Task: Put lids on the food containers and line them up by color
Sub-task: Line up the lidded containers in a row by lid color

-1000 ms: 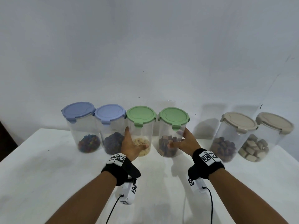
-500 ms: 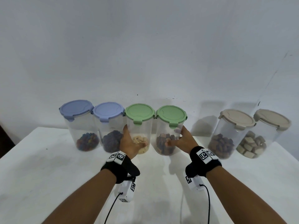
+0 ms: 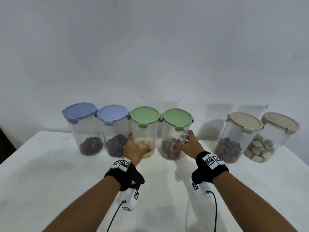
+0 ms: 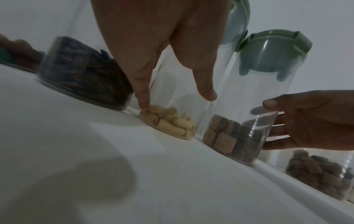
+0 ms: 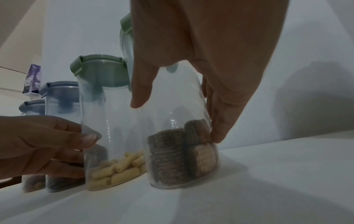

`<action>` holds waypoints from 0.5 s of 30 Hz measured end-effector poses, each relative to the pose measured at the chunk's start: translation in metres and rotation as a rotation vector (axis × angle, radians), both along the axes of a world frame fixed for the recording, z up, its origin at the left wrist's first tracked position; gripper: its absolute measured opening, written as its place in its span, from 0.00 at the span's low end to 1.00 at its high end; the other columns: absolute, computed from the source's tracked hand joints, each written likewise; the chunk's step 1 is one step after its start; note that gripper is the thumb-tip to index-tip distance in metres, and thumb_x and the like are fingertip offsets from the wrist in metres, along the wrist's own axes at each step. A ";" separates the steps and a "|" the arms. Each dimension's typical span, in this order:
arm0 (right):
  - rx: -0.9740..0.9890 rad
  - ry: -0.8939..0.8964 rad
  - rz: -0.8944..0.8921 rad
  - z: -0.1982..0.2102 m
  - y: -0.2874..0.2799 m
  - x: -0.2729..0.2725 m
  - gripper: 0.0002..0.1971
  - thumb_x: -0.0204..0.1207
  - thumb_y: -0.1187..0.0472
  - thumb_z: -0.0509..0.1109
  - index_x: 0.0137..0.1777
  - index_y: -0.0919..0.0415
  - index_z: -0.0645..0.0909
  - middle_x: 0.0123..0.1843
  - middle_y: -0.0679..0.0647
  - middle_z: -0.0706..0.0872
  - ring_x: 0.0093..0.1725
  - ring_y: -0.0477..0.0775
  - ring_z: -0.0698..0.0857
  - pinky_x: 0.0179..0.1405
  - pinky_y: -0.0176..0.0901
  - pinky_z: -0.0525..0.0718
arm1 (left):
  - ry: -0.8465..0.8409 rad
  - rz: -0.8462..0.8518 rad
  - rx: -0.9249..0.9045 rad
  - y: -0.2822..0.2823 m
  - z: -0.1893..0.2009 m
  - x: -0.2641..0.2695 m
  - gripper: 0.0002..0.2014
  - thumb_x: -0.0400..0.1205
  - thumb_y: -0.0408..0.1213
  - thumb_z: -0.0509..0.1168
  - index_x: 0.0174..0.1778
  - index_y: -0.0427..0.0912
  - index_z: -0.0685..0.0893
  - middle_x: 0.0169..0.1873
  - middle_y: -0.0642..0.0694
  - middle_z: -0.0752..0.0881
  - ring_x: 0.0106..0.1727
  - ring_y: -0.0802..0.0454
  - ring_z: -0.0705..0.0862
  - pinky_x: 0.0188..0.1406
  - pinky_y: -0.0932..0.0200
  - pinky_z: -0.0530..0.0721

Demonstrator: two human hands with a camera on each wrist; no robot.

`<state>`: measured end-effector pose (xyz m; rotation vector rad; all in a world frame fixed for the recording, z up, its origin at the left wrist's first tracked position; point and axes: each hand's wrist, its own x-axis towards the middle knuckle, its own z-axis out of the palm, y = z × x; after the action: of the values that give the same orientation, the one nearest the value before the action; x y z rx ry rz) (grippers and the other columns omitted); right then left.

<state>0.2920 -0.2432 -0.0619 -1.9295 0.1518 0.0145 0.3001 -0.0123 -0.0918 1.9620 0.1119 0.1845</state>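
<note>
Six clear lidded containers stand in a row by the wall. My left hand [image 3: 137,146] [image 4: 176,100] grips the green-lidded container of yellow puffs [image 3: 144,131] [image 4: 172,124] low down, thumb in front and fingers behind. My right hand [image 3: 182,141] [image 5: 178,119] grips the neighbouring green-lidded container of brown squares [image 3: 175,134] [image 5: 182,159] the same way. Their green lids nearly touch. Left of them stand two blue-lidded containers [image 3: 83,129] [image 3: 114,131]. Two beige-lidded containers [image 3: 239,136] [image 3: 274,136] stand apart at the right.
All of this rests on a white table [image 3: 50,173] against a white wall. A gap of bare table lies between the green pair and the beige pair. The table's left corner is near the blue containers.
Both hands keep their hold on the two green-lidded containers. The view has shifted slightly; the containers have barely moved.
</note>
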 end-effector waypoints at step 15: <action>-0.151 0.093 -0.001 -0.003 -0.078 -0.070 0.25 0.58 0.47 0.84 0.52 0.52 0.80 0.50 0.53 0.88 0.46 0.53 0.86 0.47 0.47 0.85 | 0.170 -0.325 0.186 -0.019 -0.003 -0.051 0.09 0.73 0.38 0.78 0.41 0.45 0.83 0.37 0.44 0.88 0.32 0.50 0.85 0.23 0.65 0.75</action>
<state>0.2219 -0.3216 -0.0648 -2.0805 0.2211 0.0947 0.2486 -0.0312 -0.0951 2.1474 -0.1177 -0.1917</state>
